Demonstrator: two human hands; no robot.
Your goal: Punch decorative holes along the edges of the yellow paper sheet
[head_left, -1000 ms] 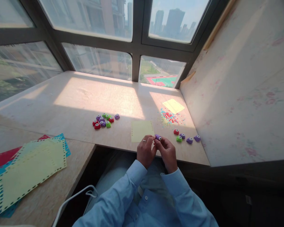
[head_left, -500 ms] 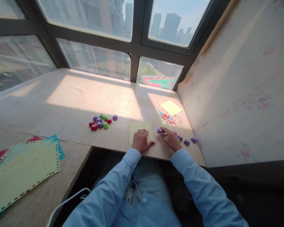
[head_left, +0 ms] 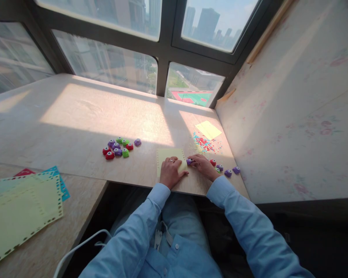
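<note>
Purple punch: at the right edge of the pale sheet, just beside my left thumb; I judge it small, light and stiff, with a smooth shell that could slide under a dry fingertip.
Best hold on the punch: its sides, I would say, between thumb and fingers, so that it sits square to the paper.
Right hand: fingers closed on the purple punch from the right; they cover part of it, so I cannot tell whether the paper's edge lies in its slot.
Pale sheet: on the table beneath my left palm; thin, light and bendable by its look, easily creased, and best kept flat near the edge being worked.
Left hand: laid over the sheet, thumb spread apart from the fingers.
Row of punches: red, green and purple, just beyond my right wrist.
Paper dots: red, blue and pale, loose beyond my right hand, near a yellow paper.
Punch cluster: well apart, left of the pale sheet.
Sheet pile: far left, overlapping, with holes along the edges.
</note>
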